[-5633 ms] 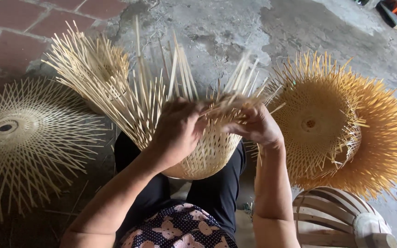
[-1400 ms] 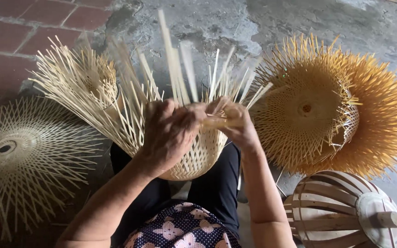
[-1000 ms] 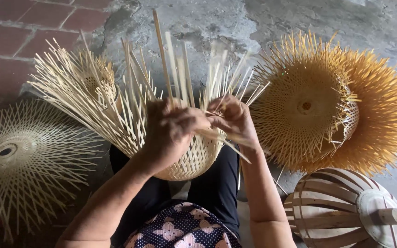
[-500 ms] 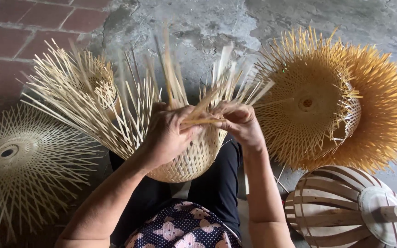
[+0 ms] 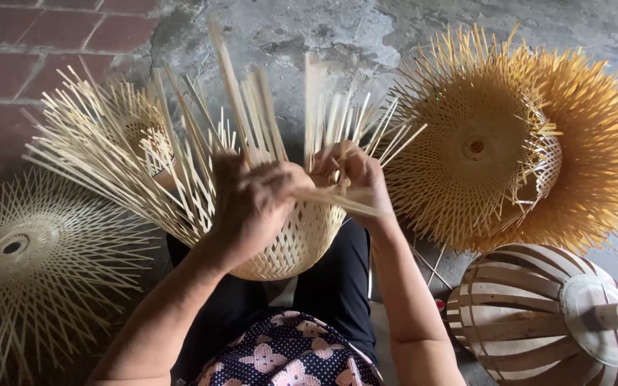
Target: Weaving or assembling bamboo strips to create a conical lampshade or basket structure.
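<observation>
A half-woven pale bamboo basket (image 5: 302,239) rests on my lap, with many loose strips (image 5: 252,107) sticking up and out to the left. My left hand (image 5: 255,204) grips the rim and pinches a flat bamboo strip (image 5: 341,202) that runs across to the right. My right hand (image 5: 355,175) holds the upright strips at the rim's right side, fingers curled among them.
A flat starburst of woven bamboo (image 5: 30,254) lies on the floor at left. Two stacked woven pieces with spiky edges (image 5: 531,143) lie at right. A round wooden mould with a peg (image 5: 559,314) stands at lower right. Brick paving (image 5: 30,57) lies at upper left.
Both hands have kept working at the basket rim. The left hand has shifted slightly and pulled a strip across to the right; the upright strips have swayed.
</observation>
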